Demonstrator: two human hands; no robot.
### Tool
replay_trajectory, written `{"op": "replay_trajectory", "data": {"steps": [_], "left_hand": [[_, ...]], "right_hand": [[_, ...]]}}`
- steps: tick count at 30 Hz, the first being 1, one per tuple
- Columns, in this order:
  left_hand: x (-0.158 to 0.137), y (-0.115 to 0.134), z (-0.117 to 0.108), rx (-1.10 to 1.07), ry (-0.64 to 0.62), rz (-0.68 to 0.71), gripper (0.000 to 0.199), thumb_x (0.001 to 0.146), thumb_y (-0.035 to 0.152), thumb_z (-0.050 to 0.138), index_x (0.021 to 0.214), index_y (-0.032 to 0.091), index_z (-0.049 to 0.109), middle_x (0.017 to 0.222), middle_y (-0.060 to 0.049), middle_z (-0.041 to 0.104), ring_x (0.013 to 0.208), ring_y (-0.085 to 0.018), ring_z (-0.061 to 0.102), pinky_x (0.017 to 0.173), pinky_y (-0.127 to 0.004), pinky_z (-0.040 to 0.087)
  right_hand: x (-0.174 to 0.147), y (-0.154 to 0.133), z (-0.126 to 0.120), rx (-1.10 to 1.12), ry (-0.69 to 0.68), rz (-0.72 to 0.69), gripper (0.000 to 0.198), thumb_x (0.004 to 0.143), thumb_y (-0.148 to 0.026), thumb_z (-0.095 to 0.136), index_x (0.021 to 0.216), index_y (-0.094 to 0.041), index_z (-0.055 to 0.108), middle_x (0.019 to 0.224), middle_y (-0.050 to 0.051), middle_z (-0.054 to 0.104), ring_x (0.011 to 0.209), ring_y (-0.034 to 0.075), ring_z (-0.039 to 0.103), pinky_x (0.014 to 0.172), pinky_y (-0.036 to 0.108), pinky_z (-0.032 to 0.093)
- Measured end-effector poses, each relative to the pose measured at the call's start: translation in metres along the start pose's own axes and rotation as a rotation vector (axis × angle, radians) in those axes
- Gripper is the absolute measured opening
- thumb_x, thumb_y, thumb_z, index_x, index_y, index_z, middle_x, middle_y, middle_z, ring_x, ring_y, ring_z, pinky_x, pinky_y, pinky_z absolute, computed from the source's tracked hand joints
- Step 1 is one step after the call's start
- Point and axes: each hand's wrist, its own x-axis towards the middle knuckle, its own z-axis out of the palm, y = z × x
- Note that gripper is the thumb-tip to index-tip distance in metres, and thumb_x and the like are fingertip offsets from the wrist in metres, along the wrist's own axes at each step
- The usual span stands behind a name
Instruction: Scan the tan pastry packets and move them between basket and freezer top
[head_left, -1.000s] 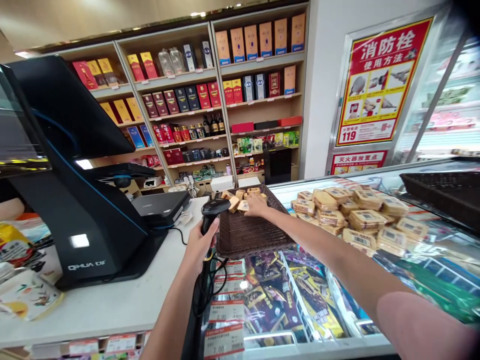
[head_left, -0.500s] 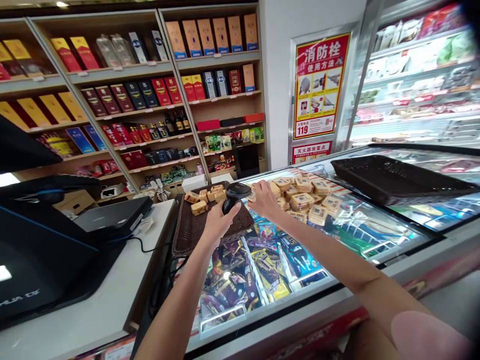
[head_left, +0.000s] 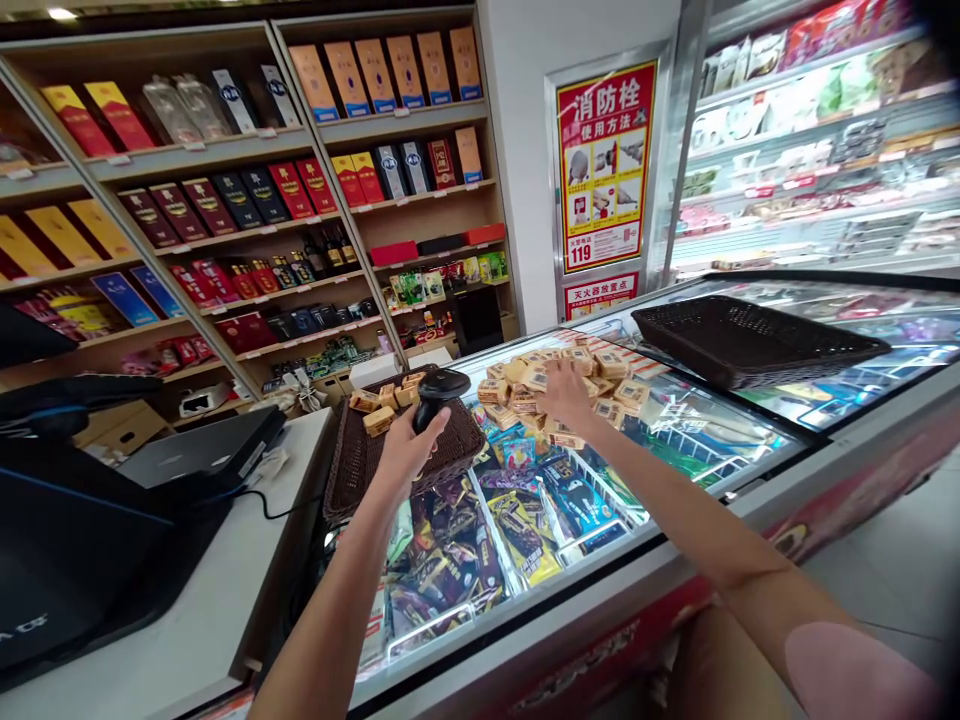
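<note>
My left hand (head_left: 407,445) is closed around the handle of a black handheld barcode scanner (head_left: 444,382), its head pointing right. The scanner is above a dark brown woven basket (head_left: 352,470), where several small tan packs (head_left: 380,420) lie at the far end. To the right, my right hand (head_left: 568,398) reaches onto a heap of similar tan packs with printed labels (head_left: 611,363) on the freezer's glass top. Its fingers are slightly apart and touch packs in the heap; the fingertips are partly hidden.
Beneath the glass of the chest freezer (head_left: 570,590) lie colourful bagged goods. Another dark brown basket (head_left: 757,345) sits farther right on it. At left, a white counter (head_left: 187,600) bears a black checkout terminal (head_left: 67,540). Shelves of boxed bottles (head_left: 375,80) line the back.
My right hand has moved away from the scanner, rightward onto the heap of packs. My left hand still grips the scanner. The view has shifted a little to the right.
</note>
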Motion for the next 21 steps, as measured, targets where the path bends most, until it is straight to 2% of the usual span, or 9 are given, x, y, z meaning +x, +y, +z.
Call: {"op": "replay_trajectory", "data": {"steps": [2, 4, 6, 8, 11, 13, 17, 21], "left_hand": [[-0.001, -0.003, -0.010, -0.034, 0.029, -0.020, 0.049, 0.068, 0.065, 0.073, 0.077, 0.019, 0.059, 0.061, 0.003, 0.057, 0.050, -0.010, 0.050, 0.047, -0.021, 0.037], [0.000, -0.009, -0.021, -0.063, 0.060, -0.050, 0.050, 0.066, 0.065, 0.075, 0.076, 0.018, 0.059, 0.060, 0.003, 0.057, 0.049, -0.009, 0.049, 0.046, -0.021, 0.037], [0.001, -0.016, -0.035, -0.090, 0.102, -0.075, 0.052, 0.062, 0.065, 0.078, 0.076, 0.018, 0.059, 0.062, 0.003, 0.058, 0.048, -0.009, 0.049, 0.046, -0.021, 0.036], [0.004, -0.025, -0.051, -0.112, 0.156, -0.095, 0.054, 0.059, 0.065, 0.079, 0.077, 0.017, 0.060, 0.067, 0.002, 0.060, 0.049, -0.008, 0.049, 0.045, -0.021, 0.035], [0.007, -0.036, -0.076, -0.129, 0.235, -0.132, 0.056, 0.056, 0.065, 0.080, 0.076, 0.017, 0.058, 0.068, 0.001, 0.059, 0.049, -0.008, 0.047, 0.045, -0.021, 0.034], [0.008, -0.043, -0.089, -0.142, 0.273, -0.163, 0.058, 0.055, 0.065, 0.081, 0.075, 0.017, 0.057, 0.068, 0.002, 0.058, 0.049, -0.008, 0.047, 0.045, -0.022, 0.035], [0.006, -0.057, -0.102, -0.171, 0.296, -0.212, 0.058, 0.055, 0.065, 0.082, 0.075, 0.017, 0.057, 0.069, 0.002, 0.058, 0.050, -0.007, 0.047, 0.045, -0.022, 0.035], [0.000, -0.068, -0.103, -0.181, 0.284, -0.237, 0.058, 0.055, 0.066, 0.081, 0.076, 0.017, 0.057, 0.069, 0.001, 0.058, 0.049, -0.008, 0.047, 0.044, -0.022, 0.034]], "right_hand": [[0.001, 0.022, 0.002, -0.033, -0.026, 0.054, 0.050, 0.074, -0.019, 0.064, 0.122, -0.010, 0.055, 0.120, 0.021, 0.054, 0.124, 0.040, 0.039, 0.103, 0.052, 0.036], [-0.001, 0.038, 0.006, -0.070, -0.029, 0.051, 0.048, 0.075, -0.016, 0.059, 0.123, -0.011, 0.055, 0.120, 0.021, 0.053, 0.124, 0.038, 0.040, 0.104, 0.052, 0.035], [-0.004, 0.042, 0.009, -0.102, -0.015, 0.021, 0.047, 0.077, -0.013, 0.054, 0.124, -0.009, 0.055, 0.123, 0.022, 0.051, 0.123, 0.037, 0.041, 0.103, 0.052, 0.034], [-0.008, 0.035, 0.011, -0.120, 0.031, 0.008, 0.048, 0.078, -0.013, 0.053, 0.126, -0.008, 0.054, 0.128, 0.024, 0.048, 0.124, 0.039, 0.039, 0.102, 0.054, 0.034], [-0.009, 0.003, 0.015, -0.087, 0.094, -0.045, 0.046, 0.083, -0.019, 0.052, 0.129, -0.012, 0.053, 0.134, 0.023, 0.044, 0.124, 0.041, 0.036, 0.100, 0.057, 0.034], [-0.006, -0.029, 0.022, -0.037, 0.054, -0.153, 0.043, 0.086, -0.022, 0.052, 0.129, -0.015, 0.055, 0.135, 0.020, 0.045, 0.123, 0.039, 0.037, 0.100, 0.055, 0.035], [0.007, -0.103, 0.056, 0.034, -0.156, -0.372, 0.042, 0.089, -0.025, 0.055, 0.130, -0.017, 0.055, 0.134, 0.016, 0.049, 0.124, 0.035, 0.040, 0.104, 0.049, 0.037], [0.024, -0.166, 0.107, 0.118, -0.437, -0.347, 0.058, 0.088, -0.027, 0.062, 0.143, -0.021, 0.044, 0.137, 0.017, 0.045, 0.117, 0.030, 0.053, 0.094, 0.039, 0.046]]}}
